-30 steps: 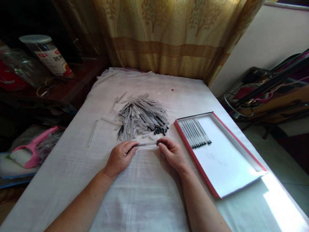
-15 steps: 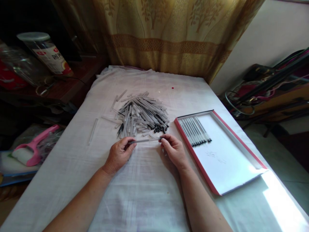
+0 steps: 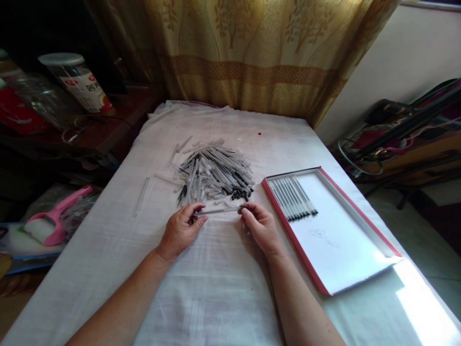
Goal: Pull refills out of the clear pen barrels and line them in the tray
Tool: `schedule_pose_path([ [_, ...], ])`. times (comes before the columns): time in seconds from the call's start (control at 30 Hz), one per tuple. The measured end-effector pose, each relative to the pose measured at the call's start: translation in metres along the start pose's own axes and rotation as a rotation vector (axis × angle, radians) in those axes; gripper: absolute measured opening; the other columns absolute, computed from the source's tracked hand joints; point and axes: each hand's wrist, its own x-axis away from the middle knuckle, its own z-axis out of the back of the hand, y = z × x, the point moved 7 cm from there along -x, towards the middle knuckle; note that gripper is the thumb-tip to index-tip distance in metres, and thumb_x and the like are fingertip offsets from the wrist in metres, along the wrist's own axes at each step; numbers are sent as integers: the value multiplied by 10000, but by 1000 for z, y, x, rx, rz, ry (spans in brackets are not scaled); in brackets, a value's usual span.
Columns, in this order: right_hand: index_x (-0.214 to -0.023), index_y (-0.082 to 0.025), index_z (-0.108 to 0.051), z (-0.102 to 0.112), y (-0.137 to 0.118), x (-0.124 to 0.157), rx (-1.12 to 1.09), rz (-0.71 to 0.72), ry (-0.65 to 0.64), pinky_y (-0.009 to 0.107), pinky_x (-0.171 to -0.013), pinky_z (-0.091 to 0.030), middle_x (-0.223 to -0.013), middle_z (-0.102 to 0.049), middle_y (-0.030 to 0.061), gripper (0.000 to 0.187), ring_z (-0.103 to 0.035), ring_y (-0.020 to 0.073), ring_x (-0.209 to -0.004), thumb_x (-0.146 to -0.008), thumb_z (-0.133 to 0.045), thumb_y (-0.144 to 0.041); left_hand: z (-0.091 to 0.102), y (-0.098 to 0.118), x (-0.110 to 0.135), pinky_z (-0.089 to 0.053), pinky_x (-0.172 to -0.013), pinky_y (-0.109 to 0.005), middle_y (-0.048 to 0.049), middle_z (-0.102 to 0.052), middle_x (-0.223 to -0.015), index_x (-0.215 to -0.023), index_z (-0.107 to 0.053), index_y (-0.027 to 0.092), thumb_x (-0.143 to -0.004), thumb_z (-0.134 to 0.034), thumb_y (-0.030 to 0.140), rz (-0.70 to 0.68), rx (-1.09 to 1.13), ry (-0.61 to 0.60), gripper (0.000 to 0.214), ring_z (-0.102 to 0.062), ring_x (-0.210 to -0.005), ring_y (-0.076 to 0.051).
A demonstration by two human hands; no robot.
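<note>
A slim clear pen (image 3: 219, 210) with a dark refill inside lies level between my two hands. My left hand (image 3: 183, 227) pinches its left end between thumb and fingers. At the other end, my right hand (image 3: 260, 226) grips the black tip. Just beyond my hands is a heap of pen parts (image 3: 216, 173), with clear barrels, dark refills and black ends jumbled together. To the right, a shallow red-edged box lid (image 3: 334, 250) holds a neat row of several assembled pens (image 3: 292, 198), their black ends toward me.
A lone clear barrel (image 3: 142, 197) lies left of the heap on the white cloth (image 3: 201, 298). A tiny red bit (image 3: 260, 133) sits farther back. On the left are a dark cabinet with a lidded canister (image 3: 81, 86) and a pink-handled roller (image 3: 59, 216). A curtain (image 3: 245, 57) hangs behind.
The view has shifted slightly, so everything sits a little lower and to the right. Both hands keep their hold on the pen, with hardly any other movement.
</note>
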Motion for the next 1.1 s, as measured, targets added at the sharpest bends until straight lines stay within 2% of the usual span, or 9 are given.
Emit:
schedule_pose_path([
  [0.07, -872, -209, -686, 1, 0, 0, -8, -1, 11, 254, -526, -463, -724, -696, 19, 279, -587, 140, -577, -762, -698, -466, -2, 1, 0, -545, -715, -270, -58, -760, -921, -1047, -702, 206, -891, -557, 449, -27, -29, -28, 323, -700, -746, -174],
  [0.2, -861, -206, -690, 0, 0, 0, -12, -2, 20, 257, -531, -462, -719, -699, 20, 276, -584, 139, -573, -752, -703, -460, -2, 4, 0, -535, -711, -273, -50, -755, -800, -871, -718, 209, -918, -518, 440, -79, -72, -28, 309, -699, -748, -188],
  [0.4, -854, -200, -699, -1, 3, -1, -11, -11, 22, 245, -511, -433, -714, -688, 18, 251, -556, 129, -563, -746, -704, -426, 1, 4, 1, -539, -712, -253, -30, -745, -843, -929, -701, 211, -876, -596, 370, -62, -8, 22, 198, -686, -737, -163],
  [0.6, -998, -208, -669, -9, 3, 1, -18, -1, -52, 231, -473, -393, -664, -626, -18, 343, -500, 112, -520, -738, -717, -427, -4, 9, 1, -542, -763, -270, -37, -746, -882, -941, -706, 218, -890, -589, 350, -109, -20, -35, 184, -694, -802, -175],
  [0.7, -904, -209, -691, -14, 2, 3, 39, 7, -104, 229, -472, -371, -633, -592, -27, 277, -487, 111, -522, -720, -730, -413, -6, 12, 2, -539, -739, -260, -36, -733, -876, -947, -700, 217, -897, -585, 351, -139, -23, -58, 184, -686, -778, -167],
  [0.8, -812, -202, -688, -9, 3, 2, 47, -14, -73, 229, -447, -351, -591, -574, -26, 249, -466, 109, -490, -733, -715, -436, -3, 12, 1, -532, -699, -245, -35, -718, -856, -964, -691, 208, -917, -557, 355, -149, -52, -35, 205, -663, -727, -152],
  [0.87, -799, -196, -677, -1, 4, -1, 10, -20, -4, 224, -446, -360, -603, -592, -16, 270, -479, 110, -498, -737, -710, -457, 2, 13, -2, -529, -704, -249, -35, -708, -853, -977, -689, 207, -936, -529, 346, -158, -108, 8, 216, -649, -722, -151],
  [0.97, -788, -189, -655, 10, 5, -4, -71, -35, 98, 213, -450, -369, -652, -631, 4, 313, -501, 107, -520, -724, -717, -489, 9, 17, -12, -524, -794, -301, -57, -698, -921, -1019, -701, 217, -942, -522, 314, -194, -283, 88, 217, -652, -842, -191],
  [1.1, -813, -188, -656, 15, 9, -6, -164, -75, 145, 204, -434, -350, -632, -622, -9, 349, -483, 96, -499, -679, -750, -496, 6, 24, -32, -496, -854, -419, -120, -663, -1072, -1035, -727, 212, -877, -637, 314, -203, -628, 96, 209, -610, -991, -295],
])
